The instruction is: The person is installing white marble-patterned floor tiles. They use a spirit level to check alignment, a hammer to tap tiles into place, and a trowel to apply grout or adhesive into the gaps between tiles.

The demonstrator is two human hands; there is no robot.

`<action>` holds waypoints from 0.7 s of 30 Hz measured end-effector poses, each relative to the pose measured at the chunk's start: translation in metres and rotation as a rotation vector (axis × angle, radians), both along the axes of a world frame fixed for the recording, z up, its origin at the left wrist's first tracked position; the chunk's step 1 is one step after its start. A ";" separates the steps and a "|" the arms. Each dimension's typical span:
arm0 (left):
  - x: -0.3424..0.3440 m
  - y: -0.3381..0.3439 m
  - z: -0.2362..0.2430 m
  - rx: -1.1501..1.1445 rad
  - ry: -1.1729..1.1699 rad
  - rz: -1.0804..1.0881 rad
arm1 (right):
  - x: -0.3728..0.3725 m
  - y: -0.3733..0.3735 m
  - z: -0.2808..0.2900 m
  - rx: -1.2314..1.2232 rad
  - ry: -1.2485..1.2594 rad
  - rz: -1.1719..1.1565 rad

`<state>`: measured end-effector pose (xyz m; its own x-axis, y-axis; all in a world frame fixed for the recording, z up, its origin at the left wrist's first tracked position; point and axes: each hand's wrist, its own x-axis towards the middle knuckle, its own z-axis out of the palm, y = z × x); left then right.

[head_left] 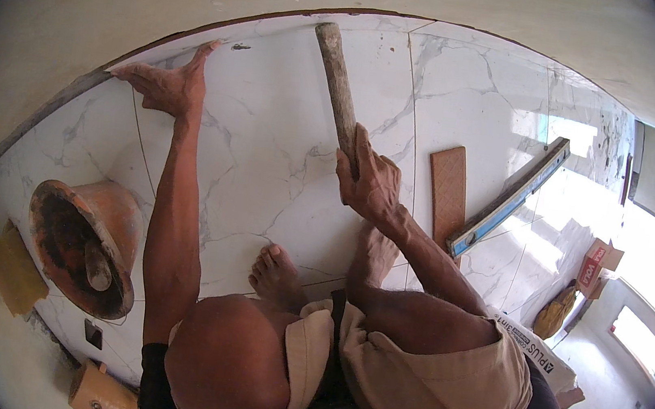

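Observation:
In my right hand (375,182) is a thick, worn wooden handle (337,83), pointing away from me towards the wall. My fingers wrap round its near end and hide whatever is there. Its far tip is close to the white, grey-veined skirting tile (382,23) along the foot of the wall. On the left, my arm is stretched out straight. My left hand (166,87) is spread open at the same strip, with thumb and fingers apart against its upper edge. Below both hands lie large white marble-look floor tiles (270,140).
An orange, mortar-stained bucket (113,215) lies tipped at the left, a tool handle inside. Right of my right hand are a brown tile strip (448,191) and a blue spirit level (513,194). A white bag (542,357) and red-and-white carton (599,266) stand farther right.

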<state>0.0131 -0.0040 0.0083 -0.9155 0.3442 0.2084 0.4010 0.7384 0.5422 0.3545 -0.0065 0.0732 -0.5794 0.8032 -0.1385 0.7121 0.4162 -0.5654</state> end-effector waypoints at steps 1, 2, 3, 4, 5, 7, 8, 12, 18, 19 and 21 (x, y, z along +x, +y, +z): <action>-0.001 0.000 -0.002 -0.002 0.009 -0.002 | 0.000 0.002 -0.001 0.001 0.003 -0.001; -0.002 0.000 -0.004 -0.005 0.017 -0.004 | 0.000 0.002 -0.001 0.000 0.006 -0.001; -0.002 -0.001 -0.005 -0.008 0.026 -0.006 | 0.001 0.002 -0.002 0.019 0.001 0.004; -0.001 -0.001 -0.006 -0.001 0.014 -0.005 | 0.002 0.001 -0.004 0.037 -0.004 0.010; -0.001 -0.001 -0.003 0.009 0.005 -0.003 | 0.002 0.001 -0.004 0.058 -0.007 0.016; -0.004 -0.001 -0.005 0.007 0.000 -0.010 | 0.000 0.002 0.002 0.046 -0.008 0.018; -0.006 -0.002 -0.009 -0.006 0.005 -0.016 | 0.000 0.002 0.003 0.039 -0.009 0.020; -0.005 -0.002 -0.008 -0.040 -0.039 -0.011 | 0.003 0.003 -0.003 0.066 0.011 0.018; -0.006 -0.001 -0.015 -0.033 0.024 -0.018 | 0.005 0.002 0.002 0.034 0.015 -0.009; -0.006 -0.001 -0.015 -0.033 0.018 -0.018 | 0.004 0.003 0.000 0.040 0.031 -0.007; -0.007 -0.002 -0.014 -0.037 0.011 -0.015 | 0.002 0.001 0.001 0.025 0.034 -0.007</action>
<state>0.0061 -0.0057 -0.0055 -0.9079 0.3656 0.2051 0.4179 0.7517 0.5101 0.3567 -0.0052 0.0743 -0.5780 0.8100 -0.0988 0.6952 0.4255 -0.5793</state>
